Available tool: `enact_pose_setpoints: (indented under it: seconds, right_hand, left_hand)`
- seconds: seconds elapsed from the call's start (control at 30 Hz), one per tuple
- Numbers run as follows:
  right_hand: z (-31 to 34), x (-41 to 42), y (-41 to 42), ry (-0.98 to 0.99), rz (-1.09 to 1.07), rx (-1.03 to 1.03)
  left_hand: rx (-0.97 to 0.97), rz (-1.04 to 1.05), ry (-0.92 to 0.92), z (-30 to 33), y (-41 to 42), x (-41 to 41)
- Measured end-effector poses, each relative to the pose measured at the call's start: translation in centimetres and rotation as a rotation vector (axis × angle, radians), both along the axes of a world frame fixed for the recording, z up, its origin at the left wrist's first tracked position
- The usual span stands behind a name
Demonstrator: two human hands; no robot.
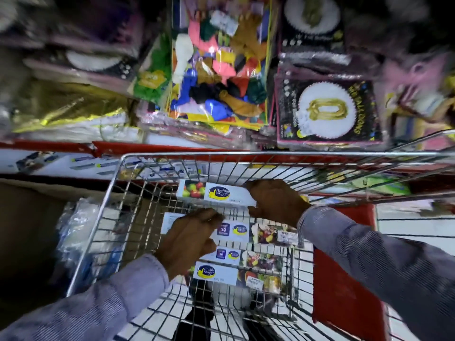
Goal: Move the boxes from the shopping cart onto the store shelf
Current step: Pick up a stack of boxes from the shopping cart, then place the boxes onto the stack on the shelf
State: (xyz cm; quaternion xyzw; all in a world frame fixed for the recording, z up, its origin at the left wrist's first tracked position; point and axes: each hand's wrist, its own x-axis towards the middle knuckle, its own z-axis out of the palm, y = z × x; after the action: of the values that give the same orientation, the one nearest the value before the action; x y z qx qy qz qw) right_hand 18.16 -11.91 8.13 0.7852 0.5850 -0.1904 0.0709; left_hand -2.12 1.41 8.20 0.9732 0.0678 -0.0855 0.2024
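A store shelf (172,146) with a red front edge fills the upper half of the frame, crowded with glossy plastic packs of coloured balloons (216,67) and a black card pack bearing a gold foil zero (327,112). Below it, a shopping cart (118,193) of shiny wire mesh holds long, flat cardboard boxes (226,273) printed with fruit. The right hand (275,201) grips the end of a raised box (216,193) at centre. The left hand (189,239) rests, fingers curled, on another box (236,230) in the cart.
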Motion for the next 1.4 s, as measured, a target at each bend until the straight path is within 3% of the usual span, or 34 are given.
enact_pose_setpoints:
  seconds: [0.2, 0.43, 0.63, 0.9, 1.17, 1.4]
  right_hand:
    - [16.5, 0.5, 1.2, -0.115, 0.119, 0.116]
    - [36.6, 1.4, 1.7, -0.340, 0.161, 0.349]
    - [47.5, 2.9, 1.3, -0.458, 0.111, 0.466]
    - [51.0, 8.6, 3.4, -0.486, -0.053, 0.496]
    - [47.4, 14.6, 7.7, -0.381, -0.208, 0.390]
    - [44.5, 17.2, 10.5, -0.336, -0.192, 0.389]
  left_hand:
    - [0.080, -0.023, -0.137, 14.3, 0.7, -0.1]
    - [0.217, -0.008, -0.454, 31.1, 0.7, 2.0]
    - [0.322, 0.037, -0.606, 40.1, 1.8, 4.9]
    - [0.244, 0.058, -0.699, 45.4, 4.7, 10.1]
    - [0.263, 0.087, -0.625, 44.8, 7.5, 14.6]
    - [0.260, 0.087, -0.580, 43.2, 9.0, 16.3]
